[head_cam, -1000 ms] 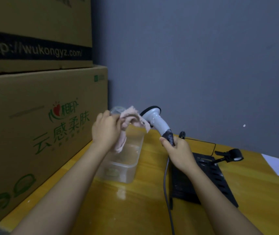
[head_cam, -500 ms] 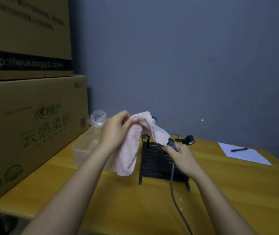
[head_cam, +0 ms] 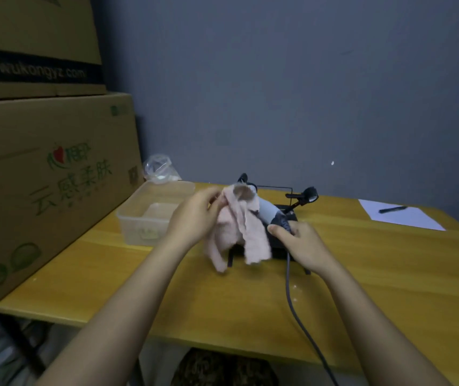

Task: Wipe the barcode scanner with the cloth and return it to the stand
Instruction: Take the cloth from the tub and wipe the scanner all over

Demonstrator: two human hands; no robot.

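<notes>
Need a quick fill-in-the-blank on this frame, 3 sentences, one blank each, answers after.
1. The pink cloth is held by the ____ hand.
2. The right hand grips the scanner by its ____.
3. On the sheet of paper at the far right of the table lies a ____.

Missing words: left; handle; pen
</notes>
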